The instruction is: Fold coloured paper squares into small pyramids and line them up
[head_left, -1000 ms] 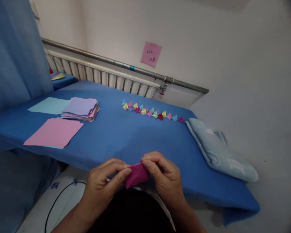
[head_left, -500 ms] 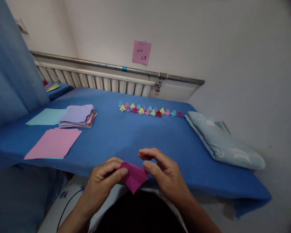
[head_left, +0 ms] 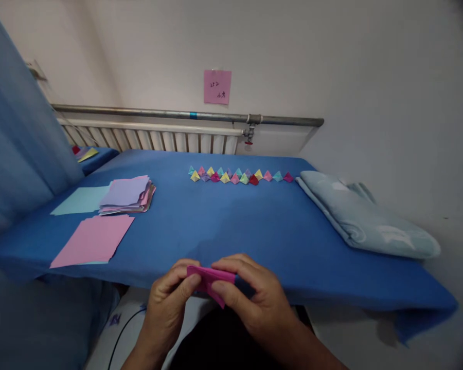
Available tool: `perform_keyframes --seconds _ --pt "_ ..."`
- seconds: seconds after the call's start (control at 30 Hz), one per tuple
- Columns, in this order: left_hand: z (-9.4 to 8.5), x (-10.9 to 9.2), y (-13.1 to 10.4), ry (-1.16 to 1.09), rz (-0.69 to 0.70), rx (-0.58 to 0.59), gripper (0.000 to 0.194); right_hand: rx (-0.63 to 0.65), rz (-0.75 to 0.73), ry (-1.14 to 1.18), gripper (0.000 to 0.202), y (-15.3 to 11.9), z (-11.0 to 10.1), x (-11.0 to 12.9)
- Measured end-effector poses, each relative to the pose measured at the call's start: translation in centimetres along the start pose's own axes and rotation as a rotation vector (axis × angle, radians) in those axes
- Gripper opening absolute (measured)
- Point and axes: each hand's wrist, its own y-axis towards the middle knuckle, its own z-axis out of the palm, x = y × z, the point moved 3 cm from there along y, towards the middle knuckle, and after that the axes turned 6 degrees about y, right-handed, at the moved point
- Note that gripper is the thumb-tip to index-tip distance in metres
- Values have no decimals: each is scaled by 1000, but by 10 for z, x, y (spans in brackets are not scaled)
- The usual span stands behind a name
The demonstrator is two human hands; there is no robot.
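Note:
A partly folded magenta paper is held in front of my body, at the near edge of the blue-covered table. My left hand pinches its left end between thumb and fingers. On its right side, my right hand grips it, thumb in front and fingers along the top edge. Small folded paper pieces in several colours form two rows farther back. Pink square sheets lie at the left, with a mixed paper stack behind them.
Light blue sheets lie beside the stack. A folded pale blanket rests at the right end. Behind the table are a radiator and a metal pipe. A blue curtain hangs at the left.
My right hand has closed on the magenta paper, where its fingers were spread before. The paper is now tilted and looks narrower. The camera view has turned slightly.

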Motion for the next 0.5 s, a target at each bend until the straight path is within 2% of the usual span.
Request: perform_keyframes --seconds 0.23,0.5 --pt "3 -7 3 -25 -4 80 22 1 -46 23 12 4 0 -6" --pt "0 -20 4 7 75 89 11 52 37 56 14 3 0 -12"
